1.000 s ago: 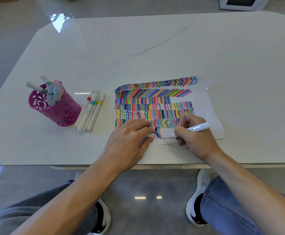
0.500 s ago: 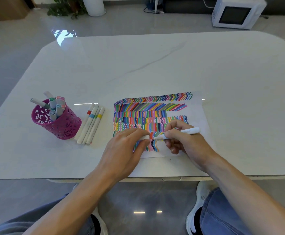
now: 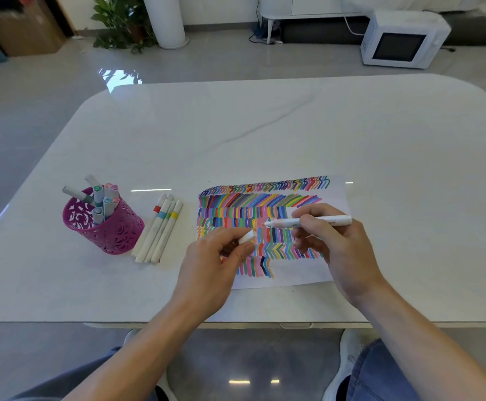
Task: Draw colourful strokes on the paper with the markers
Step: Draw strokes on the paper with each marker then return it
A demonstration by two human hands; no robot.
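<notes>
A white paper lies on the table, covered in rows of colourful strokes. My right hand holds a white marker level above the sheet, its uncapped pale tip pointing left. My left hand pinches the marker's white cap a little left of and below that tip. Cap and tip are apart. My left hand hides the sheet's lower left part.
A magenta perforated cup with several markers stands at the left. Beside it lie several white markers with red, blue and yellow bands. The white marble table stretches far behind the paper. Its front edge is close to me.
The cap has come off the marker: my left hand pulled it away to the left while my right hand lifted the marker above the paper. The camera has tilted up.
</notes>
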